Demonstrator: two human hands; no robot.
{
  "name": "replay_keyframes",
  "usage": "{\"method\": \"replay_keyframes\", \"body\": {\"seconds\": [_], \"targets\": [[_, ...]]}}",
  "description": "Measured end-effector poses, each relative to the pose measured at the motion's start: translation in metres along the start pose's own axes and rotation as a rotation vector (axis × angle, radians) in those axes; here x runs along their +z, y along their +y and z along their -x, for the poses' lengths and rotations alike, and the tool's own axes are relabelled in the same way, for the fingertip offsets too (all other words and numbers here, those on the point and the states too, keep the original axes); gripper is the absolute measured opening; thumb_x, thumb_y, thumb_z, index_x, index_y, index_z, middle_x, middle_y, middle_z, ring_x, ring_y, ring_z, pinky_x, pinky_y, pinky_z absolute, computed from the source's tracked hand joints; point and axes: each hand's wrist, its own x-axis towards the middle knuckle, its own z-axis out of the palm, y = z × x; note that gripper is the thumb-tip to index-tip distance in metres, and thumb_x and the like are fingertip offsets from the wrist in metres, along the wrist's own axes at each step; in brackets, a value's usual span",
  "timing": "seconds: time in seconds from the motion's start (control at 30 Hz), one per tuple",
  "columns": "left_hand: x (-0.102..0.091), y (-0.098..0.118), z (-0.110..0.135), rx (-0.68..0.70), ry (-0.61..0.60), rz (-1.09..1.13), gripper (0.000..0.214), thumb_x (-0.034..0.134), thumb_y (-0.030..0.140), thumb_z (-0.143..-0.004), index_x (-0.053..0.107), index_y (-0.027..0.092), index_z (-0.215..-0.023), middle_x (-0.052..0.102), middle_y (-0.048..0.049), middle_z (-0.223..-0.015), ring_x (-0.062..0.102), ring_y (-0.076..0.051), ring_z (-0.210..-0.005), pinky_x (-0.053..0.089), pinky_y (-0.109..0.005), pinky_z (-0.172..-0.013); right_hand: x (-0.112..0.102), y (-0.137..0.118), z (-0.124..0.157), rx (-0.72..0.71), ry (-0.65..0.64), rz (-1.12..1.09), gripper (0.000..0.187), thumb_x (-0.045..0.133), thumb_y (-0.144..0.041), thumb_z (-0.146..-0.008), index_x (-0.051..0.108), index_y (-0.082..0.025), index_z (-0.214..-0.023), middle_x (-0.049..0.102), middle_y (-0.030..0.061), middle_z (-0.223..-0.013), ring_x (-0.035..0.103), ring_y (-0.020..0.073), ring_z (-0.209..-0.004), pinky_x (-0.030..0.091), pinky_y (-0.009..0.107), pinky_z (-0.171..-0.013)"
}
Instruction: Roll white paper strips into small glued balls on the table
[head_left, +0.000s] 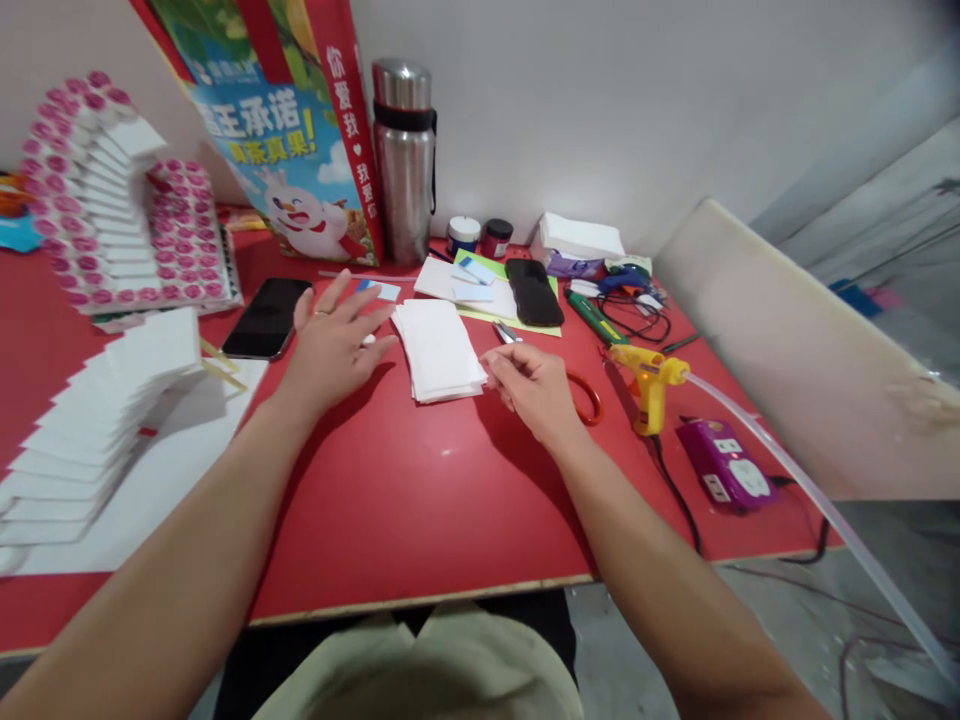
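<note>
My left hand [334,340] lies palm down on the red table [420,500] with its fingers spread, just left of a stack of white cards [439,350]. A ring shows on one finger. My right hand [529,385] is curled at the stack's right edge, its fingertips pinching the corner of the cards. Scissors with orange handles [585,395] lie right behind that hand, their blades pointing toward the stack.
A yellow glue gun [649,385] with a clear tube and a purple power strip [724,465] sit at the right. Two black phones [266,318] [534,292], a steel flask [405,160], a printed bag [300,130], fanned white cards [90,420] and stickered cards [112,200] fill the left and back.
</note>
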Motion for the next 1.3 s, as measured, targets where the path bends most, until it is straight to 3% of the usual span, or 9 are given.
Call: {"method": "replay_keyframes", "body": {"seconds": [0.17, 0.4, 0.53, 0.63, 0.7, 0.77, 0.97, 1.17, 1.3], "targets": [[0.009, 0.003, 0.002, -0.006, -0.066, -0.225, 0.059, 0.047, 0.044, -0.099, 0.045, 0.025, -0.155, 0.032, -0.0128, -0.168, 0.013, -0.038, -0.159, -0.008, -0.068, -0.12, 0.003, -0.001, 0.001, 0.009, -0.022, 0.003, 0.019, 0.063, -0.036, -0.087, 0.071, -0.019, -0.082, 0.059, -0.0022, -0.062, 0.042, 0.0091, -0.049, 0.03, 0.024, -0.046], [-0.002, -0.004, 0.01, -0.136, -0.143, -0.216, 0.117, 0.071, 0.073, -0.075, 0.019, 0.02, -0.165, 0.011, -0.0229, -0.172, -0.003, -0.049, -0.157, -0.002, -0.077, -0.117, 0.003, -0.003, 0.004, -0.066, -0.001, 0.122, 0.018, 0.061, -0.032, -0.09, 0.07, -0.02, -0.081, 0.061, -0.0015, -0.063, 0.052, 0.0127, -0.057, 0.039, 0.027, -0.056], [-0.01, -0.011, 0.012, -0.244, -0.175, -0.154, 0.128, 0.081, 0.072, -0.065, 0.021, 0.017, -0.164, 0.008, -0.0284, -0.171, -0.004, -0.056, -0.154, 0.004, -0.083, -0.112, 0.004, -0.001, 0.006, -0.242, 0.031, 0.306, 0.015, 0.059, -0.03, -0.093, 0.071, -0.021, -0.09, 0.07, 0.0038, -0.084, 0.06, 0.017, -0.073, 0.045, 0.031, -0.069], [-0.02, -0.015, 0.009, -0.195, -0.033, -0.113, 0.092, 0.079, 0.059, -0.075, 0.049, 0.013, -0.149, 0.036, -0.0255, -0.162, 0.017, -0.054, -0.152, 0.016, -0.073, -0.117, 0.007, 0.003, 0.007, -0.359, -0.022, 0.414, 0.016, 0.057, -0.028, -0.096, 0.071, -0.022, -0.1, 0.072, 0.007, -0.098, 0.063, 0.0193, -0.082, 0.046, 0.032, -0.074], [-0.026, -0.014, 0.008, -0.138, 0.089, -0.091, 0.047, 0.071, 0.05, -0.085, 0.071, 0.016, -0.117, 0.061, -0.0178, -0.135, 0.044, -0.045, -0.138, 0.028, -0.062, -0.115, 0.009, 0.006, 0.007, -0.392, -0.057, 0.427, 0.016, 0.055, -0.026, -0.096, 0.071, -0.021, -0.097, 0.073, 0.0075, -0.097, 0.064, 0.0205, -0.086, 0.047, 0.033, -0.077], [-0.03, -0.012, 0.007, -0.125, 0.131, -0.129, 0.028, 0.063, 0.044, -0.089, 0.075, 0.018, -0.091, 0.065, -0.0127, -0.113, 0.053, -0.039, -0.123, 0.031, -0.059, -0.11, 0.01, 0.008, 0.007, -0.4, -0.071, 0.426, 0.016, 0.055, -0.024, -0.096, 0.071, -0.021, -0.094, 0.074, 0.0075, -0.095, 0.066, 0.021, -0.088, 0.047, 0.034, -0.079], [-0.02, -0.006, 0.008, -0.137, 0.027, -0.083, 0.025, 0.061, 0.037, -0.086, 0.07, 0.02, -0.071, 0.061, -0.009, -0.09, 0.055, -0.034, -0.107, 0.033, -0.05, -0.1, 0.009, 0.006, 0.007, -0.376, -0.055, 0.439, 0.015, 0.056, -0.025, -0.096, 0.07, -0.022, -0.091, 0.075, 0.0055, -0.093, 0.067, 0.0204, -0.086, 0.048, 0.033, -0.078], [-0.012, -0.003, 0.009, -0.124, 0.007, -0.033, 0.018, 0.068, 0.037, -0.082, 0.074, 0.02, -0.08, 0.064, -0.0098, -0.099, 0.047, -0.036, -0.113, 0.029, -0.052, -0.103, 0.008, 0.006, 0.007, -0.376, -0.049, 0.437, 0.015, 0.057, -0.024, -0.096, 0.071, -0.021, -0.09, 0.075, 0.0048, -0.09, 0.066, 0.0186, -0.082, 0.048, 0.031, -0.075], [-0.015, 0.001, 0.01, -0.11, -0.083, -0.108, 0.018, 0.062, 0.037, -0.083, 0.072, 0.022, -0.083, 0.067, -0.0109, -0.1, 0.053, -0.036, -0.108, 0.034, -0.051, -0.098, 0.009, 0.007, 0.007, -0.402, -0.044, 0.443, 0.014, 0.058, -0.021, -0.094, 0.071, -0.02, -0.089, 0.074, 0.0044, -0.088, 0.066, 0.0178, -0.079, 0.048, 0.031, -0.073]]}}
